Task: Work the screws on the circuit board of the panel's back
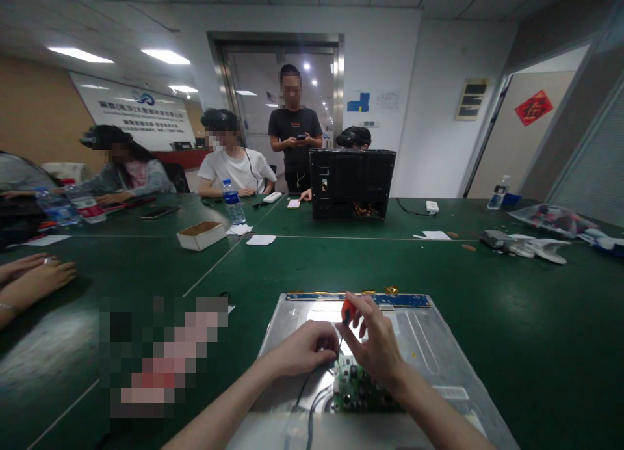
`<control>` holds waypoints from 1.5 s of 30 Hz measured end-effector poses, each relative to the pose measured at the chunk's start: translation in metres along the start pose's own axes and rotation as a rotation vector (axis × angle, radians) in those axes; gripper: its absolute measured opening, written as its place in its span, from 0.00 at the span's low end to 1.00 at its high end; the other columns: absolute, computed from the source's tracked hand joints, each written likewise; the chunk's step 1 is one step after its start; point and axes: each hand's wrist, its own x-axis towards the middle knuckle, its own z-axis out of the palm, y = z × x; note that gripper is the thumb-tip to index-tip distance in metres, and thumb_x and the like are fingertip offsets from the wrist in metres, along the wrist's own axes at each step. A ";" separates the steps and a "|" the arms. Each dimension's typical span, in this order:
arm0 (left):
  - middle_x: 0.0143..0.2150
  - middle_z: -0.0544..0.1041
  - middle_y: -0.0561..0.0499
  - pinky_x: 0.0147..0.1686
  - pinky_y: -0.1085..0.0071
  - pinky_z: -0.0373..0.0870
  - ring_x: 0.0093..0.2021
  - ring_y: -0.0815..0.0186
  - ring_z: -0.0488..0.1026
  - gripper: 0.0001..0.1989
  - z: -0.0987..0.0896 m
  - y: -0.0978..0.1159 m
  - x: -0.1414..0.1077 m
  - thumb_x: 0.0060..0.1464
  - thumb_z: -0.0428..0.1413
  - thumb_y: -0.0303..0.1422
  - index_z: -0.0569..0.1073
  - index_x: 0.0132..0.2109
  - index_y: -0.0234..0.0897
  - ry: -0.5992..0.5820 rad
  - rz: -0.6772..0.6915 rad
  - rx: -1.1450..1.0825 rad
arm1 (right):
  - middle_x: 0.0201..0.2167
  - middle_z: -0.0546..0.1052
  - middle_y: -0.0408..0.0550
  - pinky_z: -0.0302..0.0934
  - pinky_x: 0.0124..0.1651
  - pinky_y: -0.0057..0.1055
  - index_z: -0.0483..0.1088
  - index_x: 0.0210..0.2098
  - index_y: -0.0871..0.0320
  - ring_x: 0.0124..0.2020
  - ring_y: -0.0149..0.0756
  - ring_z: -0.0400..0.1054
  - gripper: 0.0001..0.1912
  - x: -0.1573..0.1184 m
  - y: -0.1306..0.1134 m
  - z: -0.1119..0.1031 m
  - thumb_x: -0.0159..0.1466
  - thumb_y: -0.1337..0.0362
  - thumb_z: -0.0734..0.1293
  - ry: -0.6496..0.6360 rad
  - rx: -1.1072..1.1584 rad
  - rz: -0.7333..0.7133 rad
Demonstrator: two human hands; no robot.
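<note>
A flat metal display panel (424,349) lies before me on the green table, with a thin blue circuit strip (414,300) along its far edge. My right hand (380,346) grips the red-and-black handle of a screwdriver (348,308), held upright with its thin shaft pointing down. Close by the shaft's lower end, my left hand (305,347) is closed, fingertips pinched at the green circuit board's (353,390) far left corner. What those fingertips hold, if anything, is hidden. Dark cables (312,414) run from beside the board toward me.
Beyond the panel stand a black open-backed casing (353,185), a water bottle (233,204) and a shallow cardboard box (201,237). White plastic pieces (533,247) lie at the right. Another person's hands (36,276) rest at the left; other people are across the table. A pixelated patch hides part of the tabletop.
</note>
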 end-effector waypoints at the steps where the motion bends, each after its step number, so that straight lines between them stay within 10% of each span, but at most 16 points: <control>1: 0.32 0.72 0.53 0.32 0.73 0.64 0.32 0.65 0.67 0.05 0.000 0.000 0.000 0.51 0.55 0.25 0.74 0.37 0.35 0.002 0.005 -0.009 | 0.35 0.71 0.44 0.65 0.22 0.26 0.54 0.67 0.48 0.25 0.32 0.66 0.30 0.000 0.000 0.000 0.68 0.70 0.63 0.001 -0.002 -0.001; 45: 0.32 0.73 0.53 0.34 0.72 0.65 0.33 0.65 0.69 0.06 -0.001 0.004 -0.002 0.51 0.55 0.23 0.75 0.36 0.35 0.004 0.038 -0.019 | 0.35 0.74 0.45 0.63 0.21 0.27 0.54 0.66 0.51 0.24 0.32 0.67 0.28 -0.001 -0.002 0.001 0.68 0.71 0.61 -0.001 0.007 -0.018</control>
